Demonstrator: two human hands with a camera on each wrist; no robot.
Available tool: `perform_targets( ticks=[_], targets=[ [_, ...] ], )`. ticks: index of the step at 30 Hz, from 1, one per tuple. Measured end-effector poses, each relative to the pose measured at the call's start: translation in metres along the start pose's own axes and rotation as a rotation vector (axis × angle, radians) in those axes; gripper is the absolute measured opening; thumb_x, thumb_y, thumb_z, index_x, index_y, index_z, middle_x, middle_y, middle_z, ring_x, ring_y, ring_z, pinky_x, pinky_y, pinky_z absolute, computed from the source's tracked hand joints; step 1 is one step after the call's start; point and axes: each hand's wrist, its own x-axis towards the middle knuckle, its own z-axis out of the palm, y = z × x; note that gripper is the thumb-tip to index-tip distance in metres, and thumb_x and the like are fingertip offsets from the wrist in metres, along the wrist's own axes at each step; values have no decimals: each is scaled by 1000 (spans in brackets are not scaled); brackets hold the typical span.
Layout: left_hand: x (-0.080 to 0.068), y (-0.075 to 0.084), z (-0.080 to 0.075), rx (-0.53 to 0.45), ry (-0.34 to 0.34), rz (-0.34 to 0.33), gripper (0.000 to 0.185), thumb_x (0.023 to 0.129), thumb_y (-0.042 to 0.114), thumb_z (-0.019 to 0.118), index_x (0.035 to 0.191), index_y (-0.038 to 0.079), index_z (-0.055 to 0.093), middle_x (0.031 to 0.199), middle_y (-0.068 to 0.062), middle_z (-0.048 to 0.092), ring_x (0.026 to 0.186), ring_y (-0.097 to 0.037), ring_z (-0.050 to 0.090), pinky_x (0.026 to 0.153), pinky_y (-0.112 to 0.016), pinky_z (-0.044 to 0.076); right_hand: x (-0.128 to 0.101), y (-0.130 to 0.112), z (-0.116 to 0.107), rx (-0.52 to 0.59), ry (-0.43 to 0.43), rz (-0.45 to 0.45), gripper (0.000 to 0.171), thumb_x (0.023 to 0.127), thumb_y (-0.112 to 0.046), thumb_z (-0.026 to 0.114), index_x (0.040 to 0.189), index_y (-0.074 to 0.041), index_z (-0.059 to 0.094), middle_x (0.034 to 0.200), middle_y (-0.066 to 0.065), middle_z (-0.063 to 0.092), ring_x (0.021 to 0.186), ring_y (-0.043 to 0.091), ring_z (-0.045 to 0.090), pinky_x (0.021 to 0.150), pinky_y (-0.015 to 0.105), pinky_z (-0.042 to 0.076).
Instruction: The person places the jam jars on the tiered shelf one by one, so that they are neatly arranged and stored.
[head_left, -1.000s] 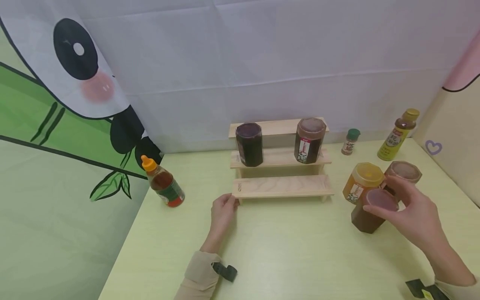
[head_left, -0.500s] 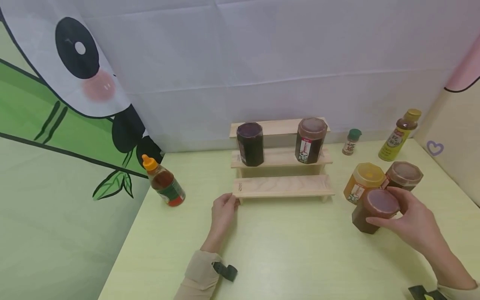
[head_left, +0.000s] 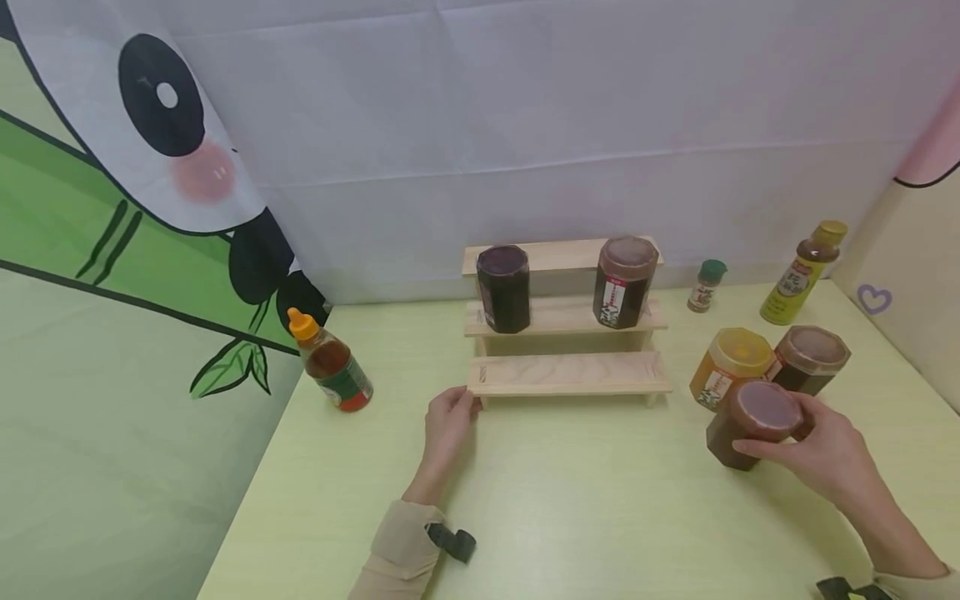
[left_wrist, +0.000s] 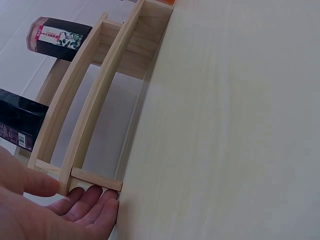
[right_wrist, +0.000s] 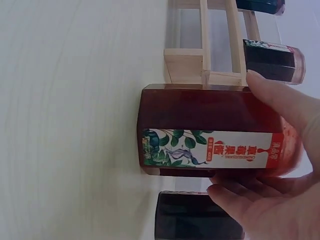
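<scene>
My right hand (head_left: 821,454) holds a dark red jam jar (head_left: 738,433) near its lid, thumb on one side and fingers on the other. In the right wrist view that jam jar (right_wrist: 200,112) shows a white and red label with leaves. My left hand (head_left: 448,425) grips the front left corner of a three-step wooden rack (head_left: 570,375). The left wrist view has the thumb on the rack's lower step and the fingers (left_wrist: 85,202) curled at its end piece. Two dark jars, one at left (head_left: 504,292) and one at right (head_left: 624,283), stand on the middle step.
Right of the rack, close to the held jar, stand a yellow jar (head_left: 731,367) and another dark jar (head_left: 810,358). Behind them are a small green-capped shaker (head_left: 707,286) and a yellow-labelled bottle (head_left: 802,275). An orange-capped squeeze bottle (head_left: 330,362) stands at left.
My right hand has shifted slightly down and its fingers have come round behind the jam jar's top. The left hand keeps its hold on the rack. The head view has shifted slightly.
</scene>
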Motion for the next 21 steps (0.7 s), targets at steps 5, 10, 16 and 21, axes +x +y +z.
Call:
perform_targets(
  ticks=[5, 10, 16, 21],
  targets=[
    [0, 1, 0, 3, -6, 10, 28, 100, 14, 47, 113, -8, 61, 102, -17, 67, 96, -29, 65, 86, -35, 54, 0, 1, 3, 0, 15, 22, 88, 70, -41, 84, 128, 10, 43, 115, 32, 56, 99, 42, 55, 61, 32, 49],
    [0, 0, 0, 3, -9, 1, 29, 100, 14, 47, 114, -8, 61, 104, -18, 66, 97, -29, 64, 86, -34, 54, 0, 2, 6, -17, 61, 23, 83, 68, -41, 86, 124, 9, 48, 108, 28, 60, 88, 27, 56, 54, 27, 48],
    [0, -1, -1, 1, -18, 6, 30, 101, 14, 47, 115, -8, 60, 105, -19, 65, 98, -30, 64, 87, -34, 53, 0, 4, 6, -8, 83, 30, 81, 66, -40, 87, 121, 9, 52, 104, 27, 62, 80, 15, 56, 52, 26, 48],
    [1, -1, -1, -1, -17, 3, 30, 101, 14, 47, 115, -8, 60, 106, -19, 65, 99, -31, 63, 88, -36, 53, 1, 4, 6, 31, 90, 24, 79, 66, -36, 88, 121, 9, 52, 105, 26, 63, 75, -4, 50, 51, 24, 49]
  ],
)
